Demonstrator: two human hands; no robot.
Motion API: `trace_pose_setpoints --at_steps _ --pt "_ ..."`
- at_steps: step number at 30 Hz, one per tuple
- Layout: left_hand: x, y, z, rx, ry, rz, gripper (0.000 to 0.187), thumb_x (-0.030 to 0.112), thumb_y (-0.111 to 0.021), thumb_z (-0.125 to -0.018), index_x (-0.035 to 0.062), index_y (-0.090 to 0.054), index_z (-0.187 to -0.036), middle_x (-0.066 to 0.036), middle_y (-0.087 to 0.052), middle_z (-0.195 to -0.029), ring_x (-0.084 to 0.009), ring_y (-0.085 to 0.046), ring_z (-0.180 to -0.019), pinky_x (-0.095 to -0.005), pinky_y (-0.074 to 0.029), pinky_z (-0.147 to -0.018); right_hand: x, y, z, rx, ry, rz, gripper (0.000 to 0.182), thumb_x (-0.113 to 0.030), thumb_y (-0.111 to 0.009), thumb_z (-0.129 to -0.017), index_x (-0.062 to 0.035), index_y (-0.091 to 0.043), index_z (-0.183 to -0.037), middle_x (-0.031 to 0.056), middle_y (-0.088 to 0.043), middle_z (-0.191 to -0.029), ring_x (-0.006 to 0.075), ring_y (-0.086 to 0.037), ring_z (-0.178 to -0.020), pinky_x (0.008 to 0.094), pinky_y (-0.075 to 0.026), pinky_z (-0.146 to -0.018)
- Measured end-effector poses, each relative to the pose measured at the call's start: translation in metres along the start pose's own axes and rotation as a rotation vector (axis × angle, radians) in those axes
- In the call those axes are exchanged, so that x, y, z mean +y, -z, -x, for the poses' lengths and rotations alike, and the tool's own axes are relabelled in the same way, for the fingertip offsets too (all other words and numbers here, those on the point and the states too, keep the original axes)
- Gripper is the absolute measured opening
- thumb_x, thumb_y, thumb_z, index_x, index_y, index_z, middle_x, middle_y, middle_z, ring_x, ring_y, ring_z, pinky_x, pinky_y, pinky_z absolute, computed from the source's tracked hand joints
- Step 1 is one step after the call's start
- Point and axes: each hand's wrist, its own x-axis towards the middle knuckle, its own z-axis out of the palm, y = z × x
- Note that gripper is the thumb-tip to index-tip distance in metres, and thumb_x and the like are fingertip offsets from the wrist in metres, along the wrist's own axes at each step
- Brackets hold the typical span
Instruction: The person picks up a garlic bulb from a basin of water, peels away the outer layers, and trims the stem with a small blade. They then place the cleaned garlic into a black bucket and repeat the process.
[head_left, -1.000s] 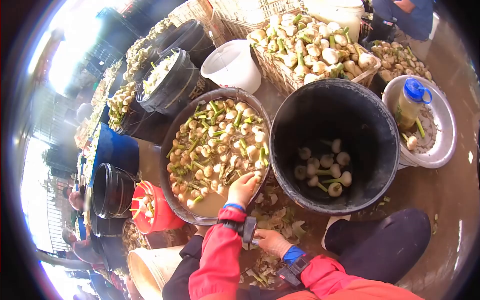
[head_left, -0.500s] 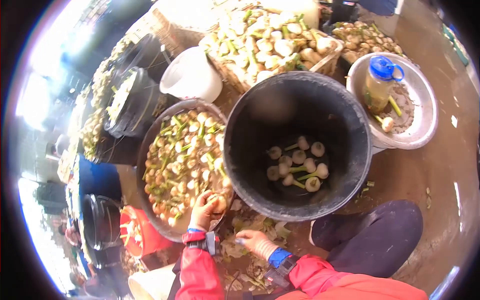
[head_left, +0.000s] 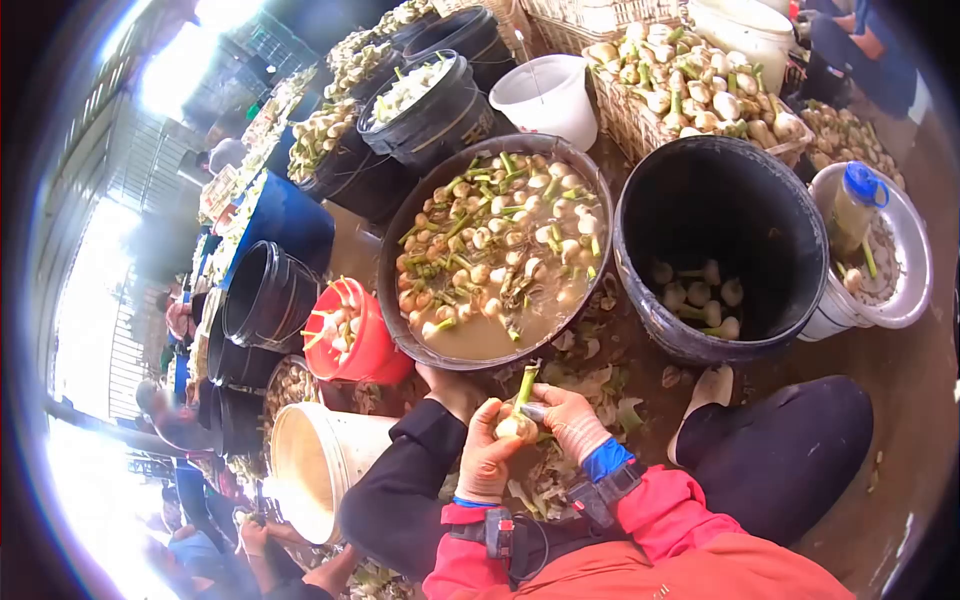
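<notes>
White and muddy, one bulb (head_left: 516,424) sits in our left hand (head_left: 487,453), which grips it low before our knees, green stalk up. Our right hand (head_left: 567,420) pinches at its top, fingers closed on the skin or a small tool; we cannot tell which. Peelings (head_left: 590,385) lie just beyond. Past them the basin (head_left: 400,320) holds many bulbs soaking, while the black tub (head_left: 640,300) has only a few clean ones, so we judge most work is left.

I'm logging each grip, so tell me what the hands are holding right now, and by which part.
Both hands hold one garlic bulb with a green stalk. The left hand cups the bulb from below; the right hand grips its upper side near the stalk base.
</notes>
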Motion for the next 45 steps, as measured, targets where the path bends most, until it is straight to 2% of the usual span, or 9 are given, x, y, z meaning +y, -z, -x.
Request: trace_pose_setpoints --at_steps 8,12,16,25,28,33,35,39,45 --pt "-0.013 -0.011 0.023 -0.058 -0.471 -1.247 0.072 -0.006 -0.07 -0.067 0.0072 -0.039 -0.13 -0.009 -0.051 -0.112 -0.0178 -0.055 -0.098 -0.0286 -0.047 -0.083 0.026 -0.002 -0.001 0.122 0.005 0.28 0.024 -0.005 -0.059 -0.083 -0.0039 -0.062 -0.106 0.0047 -0.065 -0.09 0.013 -0.058 -0.079 0.0271 -0.047 -0.071" --pt "-0.005 -0.025 0.024 0.062 -0.114 -0.2 0.082 -0.007 -0.07 -0.069 0.0101 -0.029 -0.138 -0.012 -0.051 -0.115 -0.0205 -0.056 -0.098 -0.0341 -0.048 -0.084 0.019 -0.003 0.005 0.131 0.057 0.239 0.026 -0.001 -0.057 -0.082 -0.0015 -0.061 -0.107 0.0042 -0.065 -0.094 0.0122 -0.057 -0.085 0.026 -0.046 -0.077" --pt "0.006 -0.002 0.009 0.25 0.151 0.641 0.022 0.03 -0.05 -0.09 0.0185 -0.06 -0.105 0.001 -0.064 -0.095 -0.0217 -0.061 -0.086 -0.0304 -0.05 -0.058 0.02 -0.006 0.009 0.061 0.267 0.229 0.033 0.008 -0.051 -0.081 0.0004 -0.06 -0.112 0.0065 -0.063 -0.105 0.0135 -0.056 -0.096 0.0242 -0.043 -0.087" --pt "-0.009 -0.015 0.019 0.222 -0.049 0.139 0.045 0.027 -0.064 -0.083 0.0135 -0.049 -0.123 -0.006 -0.055 -0.112 -0.0207 -0.06 -0.087 -0.0357 -0.052 -0.068 0.026 -0.012 0.011 0.054 0.097 0.048 0.034 0.009 -0.043 -0.083 0.0021 -0.056 -0.114 0.0068 -0.063 -0.103 0.0159 -0.058 -0.096 0.0244 -0.044 -0.086" --pt "-0.009 -0.017 0.019 0.214 -0.704 -1.308 0.069 0.016 -0.076 -0.073 -0.0013 -0.04 -0.13 -0.008 -0.054 -0.112 -0.0145 -0.057 -0.086 -0.0256 -0.049 -0.071 0.028 -0.009 0.01 0.13 0.053 -0.043 0.029 0.006 -0.047 -0.084 0.0022 -0.057 -0.111 0.0074 -0.062 -0.101 0.0153 -0.06 -0.088 0.0257 -0.049 -0.076" --pt "-0.011 -0.007 0.009 0.285 -0.304 -0.556 0.06 0.041 -0.067 -0.08 0.001 -0.048 -0.121 -0.009 -0.062 -0.092 -0.0128 -0.059 -0.066 -0.0217 -0.047 -0.052 0.011 -0.023 0.022 0.142 0.071 -0.002 0.027 0.007 -0.049 -0.084 0.0018 -0.06 -0.108 0.0071 -0.063 -0.1 0.0148 -0.06 -0.089 0.0263 -0.05 -0.078" --pt "0.006 -0.011 0.01 0.291 0.185 -0.034 0.062 0.061 -0.05 -0.083 0.0043 -0.056 -0.107 -0.01 -0.063 -0.079 -0.0156 -0.056 -0.05 -0.0236 -0.042 -0.037 0.015 -0.021 0.018 0.14 0.072 -0.032 0.027 0.007 -0.048 -0.084 0.0018 -0.061 -0.107 0.007 -0.063 -0.099 0.0149 -0.06 -0.09 0.0269 -0.051 -0.078" --pt "0.031 -0.012 0.0 0.147 0.591 0.057 0.071 0.073 -0.034 -0.081 0.0071 -0.06 -0.09 -0.009 -0.062 -0.068 -0.0175 -0.053 -0.042 -0.0249 -0.038 -0.03 0.016 -0.009 0.015 0.072 0.051 -0.12 0.029 0.009 -0.049 -0.082 0.0016 -0.062 -0.106 0.007 -0.064 -0.091 0.0152 -0.062 -0.076 0.0265 -0.051 -0.065" --pt "-0.01 -0.008 0.002 0.538 0.046 -0.202 0.044 0.04 -0.061 -0.085 0.0047 -0.049 -0.109 -0.005 -0.059 -0.082 -0.0133 -0.057 -0.06 -0.0245 -0.045 -0.048 0.021 -0.005 0.006 0.287 0.124 0.001 0.026 0.005 -0.051 -0.081 -0.0002 -0.063 -0.103 0.0015 -0.062 -0.079 0.0086 -0.054 -0.064 0.0231 -0.044 -0.055"
